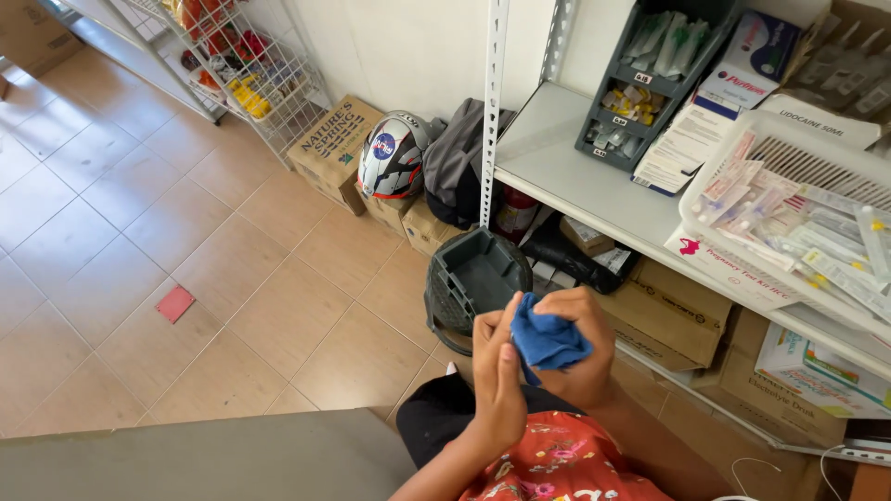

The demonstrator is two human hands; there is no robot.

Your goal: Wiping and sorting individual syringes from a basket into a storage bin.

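Blue cloth [549, 341] sits bunched in the right hand [580, 357], fingers closed around it; the left hand [497, 371] lies flat alongside, touching. Beyond them, the gray bin [473, 278] looks unwiped so far, I'd judge.

Both hands on a blue cloth

The right hand [580, 348] grips the blue cloth [548, 341]; the left hand [497, 371] presses beside it, grey bin [473, 276] just beyond.
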